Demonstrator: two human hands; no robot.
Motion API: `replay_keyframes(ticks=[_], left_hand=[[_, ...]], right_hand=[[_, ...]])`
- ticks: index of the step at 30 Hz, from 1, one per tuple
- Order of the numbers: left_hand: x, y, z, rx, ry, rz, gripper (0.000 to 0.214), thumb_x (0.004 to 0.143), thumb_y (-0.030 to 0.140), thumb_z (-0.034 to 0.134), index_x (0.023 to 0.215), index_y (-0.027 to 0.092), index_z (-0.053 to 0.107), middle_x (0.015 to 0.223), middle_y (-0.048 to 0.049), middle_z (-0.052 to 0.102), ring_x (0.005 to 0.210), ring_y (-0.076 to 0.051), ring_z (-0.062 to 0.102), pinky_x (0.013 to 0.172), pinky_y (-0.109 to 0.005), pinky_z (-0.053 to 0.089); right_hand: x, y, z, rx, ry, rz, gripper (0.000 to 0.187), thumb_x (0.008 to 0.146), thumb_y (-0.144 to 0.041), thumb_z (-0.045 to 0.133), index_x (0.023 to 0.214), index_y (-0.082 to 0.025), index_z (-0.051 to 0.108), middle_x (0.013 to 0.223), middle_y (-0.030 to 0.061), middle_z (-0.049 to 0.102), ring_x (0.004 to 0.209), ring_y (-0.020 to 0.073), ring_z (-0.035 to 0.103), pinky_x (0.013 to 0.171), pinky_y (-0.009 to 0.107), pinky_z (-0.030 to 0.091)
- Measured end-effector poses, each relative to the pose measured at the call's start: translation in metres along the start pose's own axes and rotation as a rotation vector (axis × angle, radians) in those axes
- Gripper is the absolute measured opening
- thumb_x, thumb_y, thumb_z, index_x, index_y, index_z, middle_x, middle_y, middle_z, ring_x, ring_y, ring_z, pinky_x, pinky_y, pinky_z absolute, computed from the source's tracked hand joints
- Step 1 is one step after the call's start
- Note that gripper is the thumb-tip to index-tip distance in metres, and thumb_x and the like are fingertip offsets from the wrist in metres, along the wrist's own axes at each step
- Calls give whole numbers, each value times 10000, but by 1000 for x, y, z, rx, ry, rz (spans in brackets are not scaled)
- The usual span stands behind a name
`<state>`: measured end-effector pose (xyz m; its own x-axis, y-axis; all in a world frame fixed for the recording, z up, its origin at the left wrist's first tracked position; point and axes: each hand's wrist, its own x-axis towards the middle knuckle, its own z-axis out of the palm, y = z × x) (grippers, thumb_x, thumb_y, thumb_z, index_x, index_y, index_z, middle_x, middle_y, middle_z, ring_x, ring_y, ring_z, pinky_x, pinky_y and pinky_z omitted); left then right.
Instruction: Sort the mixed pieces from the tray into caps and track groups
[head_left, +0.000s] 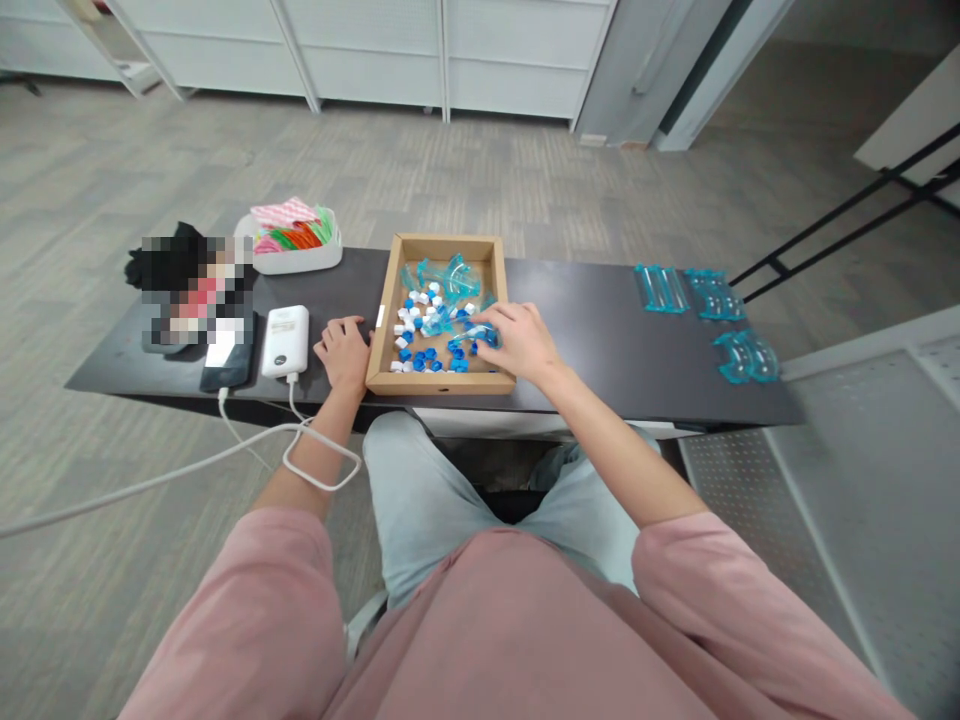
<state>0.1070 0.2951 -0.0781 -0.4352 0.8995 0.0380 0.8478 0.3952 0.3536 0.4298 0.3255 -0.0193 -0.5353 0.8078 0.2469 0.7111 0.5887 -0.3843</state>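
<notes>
Turquoise plastic pieces overlap in the cardboard box; lifting one could drag small blocks out. Right hand reaches in, pinch cannot be told; left hand loosely spread beside box.

Translucent blue pieces overlap in a box

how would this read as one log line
left hand: beside brown rectangular cardboard tray | right hand: at translucent blue plastic piece inside
</notes>
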Motion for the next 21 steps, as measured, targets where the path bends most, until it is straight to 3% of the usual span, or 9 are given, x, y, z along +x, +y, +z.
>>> replay_keyframes(ticks=[7, 15, 21], left_hand=[[-4, 5, -7, 11, -21, 0, 507, 1234, 281, 410, 1659, 103, 623, 1652, -284, 557, 1521, -391, 475, 1248, -533, 307], [-4, 7, -7, 6, 7, -22, 452, 1207, 262, 437, 1596, 170, 649, 1616, -245, 570, 1486, -369, 484, 1216, -507, 327], [-4, 5, -6, 25, -19, -26, 494, 1211, 336, 413, 1625, 162, 619, 1647, -260, 539, 1524, -391, 472, 1258, -539, 307]], right_hand=[[-31, 19, -6, 9, 59, 156, 367, 1039, -302, 736, 1372, -236, 876, 1381, 146, 846, 1296, 381, 738, 1129, 506, 526], [-70, 50, -15, 85, 125, 279, 366, 1044, -323, 732, 1363, -224, 881, 1330, 131, 854, 1109, 320, 811, 1041, 442, 643], [-93, 65, -19, 86, 159, 355, 358, 1026, -318, 742, 1333, -214, 893, 1322, 138, 859, 1174, 338, 816, 1087, 454, 641]])
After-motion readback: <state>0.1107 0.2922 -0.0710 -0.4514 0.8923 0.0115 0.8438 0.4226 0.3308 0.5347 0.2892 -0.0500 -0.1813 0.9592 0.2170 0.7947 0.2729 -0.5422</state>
